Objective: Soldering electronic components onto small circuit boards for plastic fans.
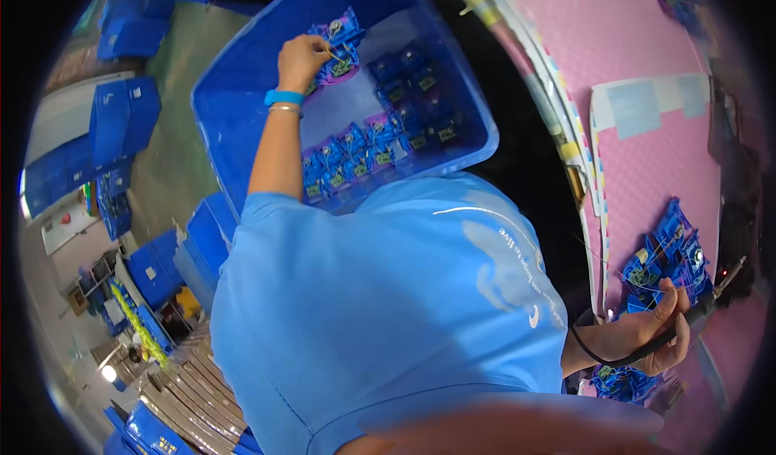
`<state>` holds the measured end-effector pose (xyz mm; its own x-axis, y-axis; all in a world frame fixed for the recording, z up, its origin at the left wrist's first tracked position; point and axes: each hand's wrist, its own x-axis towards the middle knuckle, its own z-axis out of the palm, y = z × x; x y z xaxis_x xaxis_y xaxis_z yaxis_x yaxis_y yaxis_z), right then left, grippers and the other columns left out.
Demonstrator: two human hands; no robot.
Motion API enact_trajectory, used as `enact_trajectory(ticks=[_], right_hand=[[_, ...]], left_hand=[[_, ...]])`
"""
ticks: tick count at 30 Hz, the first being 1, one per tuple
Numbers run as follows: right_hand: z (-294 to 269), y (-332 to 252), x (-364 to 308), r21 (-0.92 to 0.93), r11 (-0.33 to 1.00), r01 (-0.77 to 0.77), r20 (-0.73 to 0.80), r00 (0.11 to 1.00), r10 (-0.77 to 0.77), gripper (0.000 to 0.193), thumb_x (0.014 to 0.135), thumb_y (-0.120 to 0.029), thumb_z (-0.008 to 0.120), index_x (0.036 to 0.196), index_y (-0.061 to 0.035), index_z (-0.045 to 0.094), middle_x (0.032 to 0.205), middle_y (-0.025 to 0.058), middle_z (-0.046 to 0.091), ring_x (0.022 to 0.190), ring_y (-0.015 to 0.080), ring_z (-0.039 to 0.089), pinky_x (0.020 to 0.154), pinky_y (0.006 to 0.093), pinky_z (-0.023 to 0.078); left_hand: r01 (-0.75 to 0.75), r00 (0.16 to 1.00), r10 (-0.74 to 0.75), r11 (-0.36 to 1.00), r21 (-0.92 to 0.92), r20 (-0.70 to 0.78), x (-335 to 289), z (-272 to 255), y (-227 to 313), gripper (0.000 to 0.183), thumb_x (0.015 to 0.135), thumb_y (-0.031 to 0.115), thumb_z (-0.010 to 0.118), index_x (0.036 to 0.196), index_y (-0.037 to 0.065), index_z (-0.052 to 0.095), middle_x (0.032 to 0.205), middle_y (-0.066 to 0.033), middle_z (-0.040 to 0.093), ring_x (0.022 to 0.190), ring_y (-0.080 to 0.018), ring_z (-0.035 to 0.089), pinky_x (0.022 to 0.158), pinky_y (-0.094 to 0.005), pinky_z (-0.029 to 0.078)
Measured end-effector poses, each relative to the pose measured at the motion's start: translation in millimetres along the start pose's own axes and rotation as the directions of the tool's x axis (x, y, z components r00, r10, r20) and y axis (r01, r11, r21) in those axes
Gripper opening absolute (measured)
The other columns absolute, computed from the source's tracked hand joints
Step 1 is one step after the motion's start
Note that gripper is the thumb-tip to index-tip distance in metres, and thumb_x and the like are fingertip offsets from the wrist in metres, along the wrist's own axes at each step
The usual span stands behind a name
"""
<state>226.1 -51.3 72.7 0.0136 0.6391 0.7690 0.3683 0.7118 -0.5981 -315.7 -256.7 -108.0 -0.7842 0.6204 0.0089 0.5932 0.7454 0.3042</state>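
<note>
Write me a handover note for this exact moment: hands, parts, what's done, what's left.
Left hand: reaching into the blue bin, fingers pinched on a blue-and-purple assembly at the far end.
Right hand: over the pink mat, gripping a soldering iron with its black cord looped past the wrist.
Parts: two rows of like assemblies lie in the bin; a small cluster sits on the mat beside the iron tip, a few more below the hand.
Done: cannot tell which pieces are finished.
Left: the one in the left fingers is not yet out of the bin.
</note>
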Motion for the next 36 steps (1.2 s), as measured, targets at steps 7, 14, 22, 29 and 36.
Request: enact_trajectory(ticks=[7, 14, 22, 29, 36], right_hand=[[7, -16, -2, -0.002, 0.993, 0.118, 0.153, 0.981, -0.116, 0.020, 0.090, 0.011, 0.068, 0.100, 0.0029, 0.053, 0.088, 0.0276, 0.070, 0.073, 0.0309, 0.071, 0.068, 0.0371, 0.063], [18, -24, -2, 0.042, 0.994, 0.098, 0.173, 0.979, -0.104, 0.021, 0.090, 0.010, 0.069, 0.101, 0.0038, 0.052, 0.088, 0.0278, 0.069, 0.072, 0.0308, 0.071, 0.068, 0.0371, 0.063], [22, -30, -7, -0.189, 0.982, -0.022, 0.009, 1.000, 0.024, 0.037, 0.079, 0.021, 0.071, 0.100, -0.0043, 0.054, 0.089, 0.0266, 0.070, 0.070, 0.0285, 0.071, 0.067, 0.0371, 0.062], [43, -14, -23, 0.180, 0.983, -0.039, 0.223, 0.975, -0.002, 0.034, 0.083, 0.016, 0.072, 0.106, -0.0033, 0.057, 0.095, 0.0219, 0.071, 0.080, 0.0254, 0.073, 0.071, 0.0368, 0.063], [-10, 1, -36, 0.060, 0.998, 0.018, 0.004, 1.000, -0.018, 0.031, 0.082, 0.013, 0.077, 0.103, -0.0019, 0.060, 0.096, 0.0196, 0.072, 0.084, 0.0235, 0.072, 0.075, 0.0331, 0.060]], left_hand=[[0.245, 0.969, -0.237, 0.954, 0.175, -0.064, -39, 173, -126, 0.015, 0.081, 0.018, 0.064, 0.083, 0.017, 0.079, 0.090, -0.0158, 0.075, 0.087, -0.0384, 0.071, 0.081, -0.0512, 0.057], [0.218, 0.968, -0.230, 0.968, 0.122, 0.098, -84, 239, -138, 0.020, 0.080, 0.017, 0.071, 0.098, 0.012, 0.078, 0.104, -0.0204, 0.070, 0.103, -0.0388, 0.066, 0.093, -0.0479, 0.054], [-0.162, 0.963, 0.070, 0.922, -0.351, -0.261, -52, 146, 14, 0.014, 0.083, 0.007, 0.071, 0.096, 0.007, 0.075, 0.101, -0.0157, 0.069, 0.100, -0.0334, 0.066, 0.088, -0.0411, 0.053], [-0.451, 0.632, 0.719, 0.035, -0.892, -0.291, -122, -25, 301, 0.036, 0.079, -0.003, 0.077, 0.114, 0.000, 0.070, 0.101, -0.0116, 0.071, 0.091, -0.0200, 0.070, 0.083, -0.0315, 0.056], [0.283, -0.002, 0.932, 0.349, -0.893, 0.363, -177, -19, 392, 0.023, 0.100, 0.018, 0.067, 0.117, 0.004, 0.068, 0.067, -0.0002, 0.057, 0.060, -0.0043, 0.049, 0.049, -0.0210, 0.033]])
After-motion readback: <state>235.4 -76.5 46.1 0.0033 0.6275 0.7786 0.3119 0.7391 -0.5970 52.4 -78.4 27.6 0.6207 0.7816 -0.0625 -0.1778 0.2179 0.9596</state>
